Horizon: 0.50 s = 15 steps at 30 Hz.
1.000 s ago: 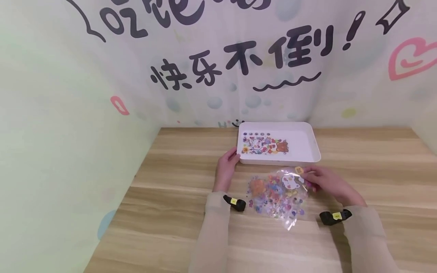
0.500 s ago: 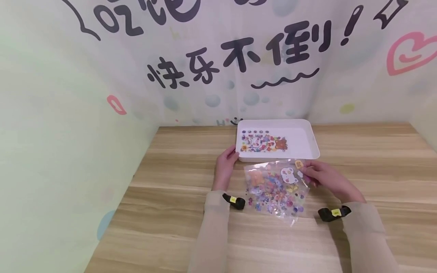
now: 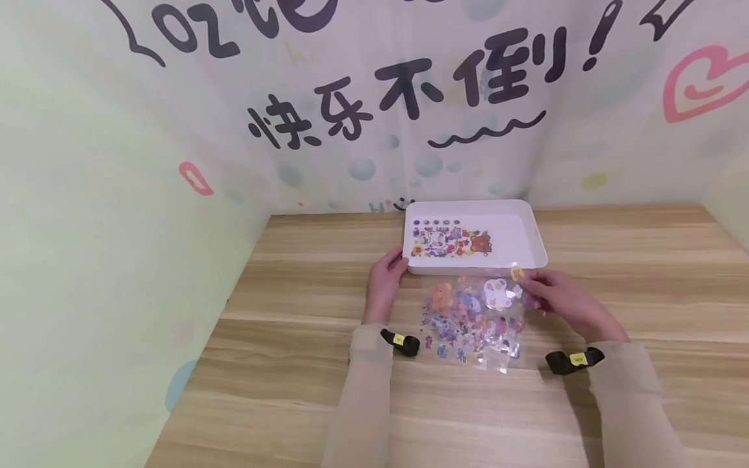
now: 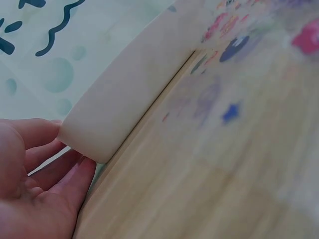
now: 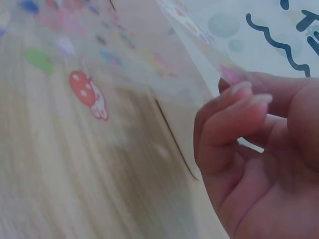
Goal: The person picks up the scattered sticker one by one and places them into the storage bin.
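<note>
In the head view, a shallow white tray (image 3: 517, 237) stands against the wall. My left hand (image 3: 384, 283) grips its near left corner; the left wrist view has the thumb and fingers about the tray's end wall (image 4: 112, 107). From my right hand (image 3: 564, 299) hangs a clear plastic sheet of stickers (image 3: 462, 325), pinched at its upper right corner between thumb and fingertips (image 5: 241, 102). Bears, flowers and small figures are printed on it. Its top edge overlaps the tray's front wall in view. Inside the tray, on the left, lies another sticker sheet (image 3: 447, 242).
Wood-grain tabletop (image 3: 304, 286) extends to both sides and in front of the tray. Behind it rises a pale printed wall cloth (image 3: 345, 175) with black lettering. A black wrist band (image 3: 400, 342) is on the left wrist, another band (image 3: 575, 361) on the right.
The clear sticker sheet has spread flatter and come slightly closer to the tray with my right hand. My left hand keeps its hold on the tray corner. The head view has tipped down slightly.
</note>
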Available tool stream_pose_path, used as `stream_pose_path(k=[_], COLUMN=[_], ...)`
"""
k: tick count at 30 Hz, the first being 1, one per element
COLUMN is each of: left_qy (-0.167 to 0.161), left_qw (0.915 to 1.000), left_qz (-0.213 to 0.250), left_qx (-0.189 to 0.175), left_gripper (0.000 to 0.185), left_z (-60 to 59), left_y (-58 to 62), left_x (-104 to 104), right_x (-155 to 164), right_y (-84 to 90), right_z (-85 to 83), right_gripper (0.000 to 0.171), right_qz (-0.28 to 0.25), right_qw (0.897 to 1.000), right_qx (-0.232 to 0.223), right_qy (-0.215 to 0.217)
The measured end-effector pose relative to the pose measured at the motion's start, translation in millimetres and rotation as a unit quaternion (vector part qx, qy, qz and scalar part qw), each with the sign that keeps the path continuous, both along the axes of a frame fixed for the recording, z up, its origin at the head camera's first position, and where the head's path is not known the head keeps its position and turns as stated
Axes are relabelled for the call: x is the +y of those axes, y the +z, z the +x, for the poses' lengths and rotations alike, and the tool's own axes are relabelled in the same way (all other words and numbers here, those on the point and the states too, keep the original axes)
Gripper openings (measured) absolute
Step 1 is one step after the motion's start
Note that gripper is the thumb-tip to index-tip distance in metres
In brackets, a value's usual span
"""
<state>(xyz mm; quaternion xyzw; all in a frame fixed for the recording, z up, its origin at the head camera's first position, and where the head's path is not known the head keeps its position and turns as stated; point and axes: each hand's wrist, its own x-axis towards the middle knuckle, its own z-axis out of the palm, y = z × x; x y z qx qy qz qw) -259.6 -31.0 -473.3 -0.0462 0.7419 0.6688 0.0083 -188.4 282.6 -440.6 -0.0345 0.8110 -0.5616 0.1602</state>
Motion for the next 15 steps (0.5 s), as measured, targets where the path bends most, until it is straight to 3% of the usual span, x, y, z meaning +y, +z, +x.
stream_pose_path(k=[15], left_qy=[-0.001], left_qw=[1.0], left_qz=[-0.003], left_qx=[0.001], left_gripper=[0.039], left_z=[-0.4], left_y=[-1.0], left_x=[-0.6], right_x=[1.6], right_y=[3.3], right_z=[1.0], right_gripper=[0.048], right_qz=[-0.026], right_qw=[0.999], right_qx=[-0.013], right_qy=[-0.013])
